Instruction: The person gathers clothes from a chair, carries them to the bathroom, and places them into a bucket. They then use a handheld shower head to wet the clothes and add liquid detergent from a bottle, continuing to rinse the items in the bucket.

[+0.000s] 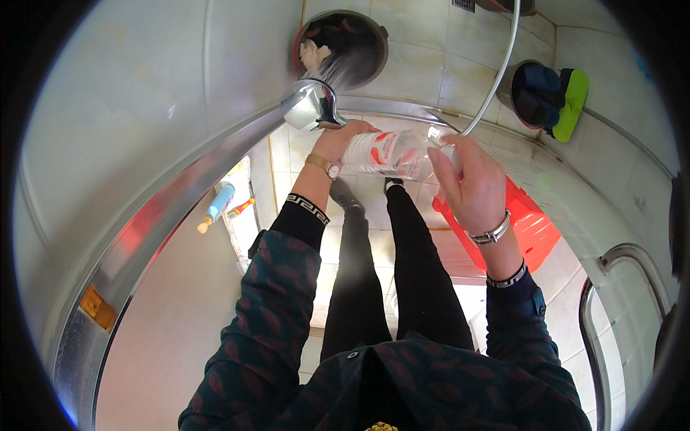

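My left hand (pixel 345 141) holds the handle of a chrome shower head (pixel 308 105), which sprays water forward. Against that same hand lies the base of a clear plastic bottle (pixel 393 153) with a red and white label; how far the fingers wrap it is hidden. The bottle lies on its side, its neck end pointing right. My right hand (pixel 471 175) grips that end around a whitish cap, partly covered by the fingers. Beyond the shower head, spray falls into a dark round bucket (pixel 381 46) holding dark cloth-like items and a pale one.
A metal-edged shower sill (pixel 259 125) curves ahead of my feet. A white hose (pixel 498 75) hangs at right. Beyond stand a bucket with dark blue slippers (pixel 542 81) and a lime-green slipper-like item (pixel 572 105). A red plastic basket (pixel 531 226) and a glass door handle (pixel 636 258) are at right.
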`<state>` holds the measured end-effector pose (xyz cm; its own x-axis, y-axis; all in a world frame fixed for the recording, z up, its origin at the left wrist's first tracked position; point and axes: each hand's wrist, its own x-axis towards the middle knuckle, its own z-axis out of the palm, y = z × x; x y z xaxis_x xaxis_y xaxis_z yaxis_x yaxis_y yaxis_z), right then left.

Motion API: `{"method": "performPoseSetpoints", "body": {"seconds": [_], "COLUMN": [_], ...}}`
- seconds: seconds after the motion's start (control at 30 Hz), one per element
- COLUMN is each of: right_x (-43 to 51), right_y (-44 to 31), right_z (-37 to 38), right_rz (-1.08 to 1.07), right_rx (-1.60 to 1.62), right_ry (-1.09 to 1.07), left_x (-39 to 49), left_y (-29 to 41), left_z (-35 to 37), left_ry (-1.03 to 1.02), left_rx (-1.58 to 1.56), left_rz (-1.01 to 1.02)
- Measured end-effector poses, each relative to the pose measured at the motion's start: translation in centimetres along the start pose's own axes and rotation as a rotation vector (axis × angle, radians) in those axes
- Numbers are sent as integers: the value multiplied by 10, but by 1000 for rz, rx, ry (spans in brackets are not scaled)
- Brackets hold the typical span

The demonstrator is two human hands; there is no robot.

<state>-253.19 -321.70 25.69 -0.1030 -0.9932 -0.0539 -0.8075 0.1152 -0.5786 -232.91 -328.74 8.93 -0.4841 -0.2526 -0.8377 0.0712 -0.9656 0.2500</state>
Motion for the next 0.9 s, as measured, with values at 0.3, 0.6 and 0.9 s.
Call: {"method": "performPoseSetpoints", "body": {"seconds": [0.3,0.6,0.9], "right_x": [0,-11,-42], "right_y": [-13,-17,19], "right_z": [-17,-35,-11], "right_rz": [-289,101,126], "right_rx": [34,46,801], "right_ry": [-157,-393,163], "left_x": [-3,-8,-12], "left_y": [2,1,1], "left_z": [-14,-14,-8], "left_ry": [-56,-10,-32], "left_rx": [17,30,-69], "left_rz": [9,54,91]}}
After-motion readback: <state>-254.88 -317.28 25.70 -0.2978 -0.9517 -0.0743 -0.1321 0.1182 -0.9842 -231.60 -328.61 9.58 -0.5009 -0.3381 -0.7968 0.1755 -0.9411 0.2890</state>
